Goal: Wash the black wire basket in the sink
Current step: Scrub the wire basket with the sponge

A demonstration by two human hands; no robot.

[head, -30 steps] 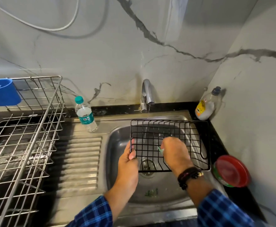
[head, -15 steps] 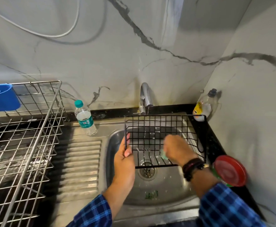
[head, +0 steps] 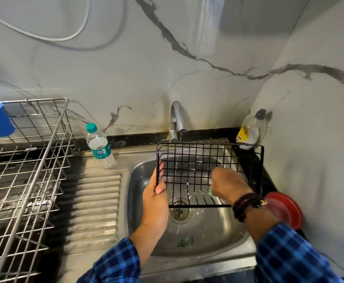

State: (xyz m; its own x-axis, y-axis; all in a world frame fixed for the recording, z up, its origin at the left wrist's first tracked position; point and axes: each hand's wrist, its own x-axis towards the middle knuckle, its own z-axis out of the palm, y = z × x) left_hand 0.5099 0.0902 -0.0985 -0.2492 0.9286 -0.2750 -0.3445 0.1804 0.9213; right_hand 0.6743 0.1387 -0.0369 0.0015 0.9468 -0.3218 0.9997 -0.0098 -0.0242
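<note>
Since the frame one second earlier, the black wire basket (head: pixel 205 172) has tipped from a nearly face-on stance to a reclined one, and the right hand (head: pixel 230 184) has shifted slightly toward the basket's right half. The basket is held clear of the basin, above the sink (head: pixel 207 240), with its far rim up near the tap (head: pixel 177 117) and its near edge over the drain (head: pixel 179 211). The left hand (head: pixel 155 199) grips the left rim wire, thumb on the near side and fingertips showing through the mesh. The right hand reaches inside, fingers curled round a green scrub pad (head: pixel 212 193), of which only a sliver shows, pressed to the floor wires. The step in hand is judged to be scrubbing the interior. The next move calls for working the pad along the remaining wires and side walls, re-gripping to turn the basket, then rinsing; whether water is running cannot be told. A water bottle (head: pixel 100 148) stands on the sink's rear ledge, a soap bottle (head: pixel 250 131) stands in the bench corner, and a red-lidded container (head: pixel 283 209) sits beside the right wrist.
</note>
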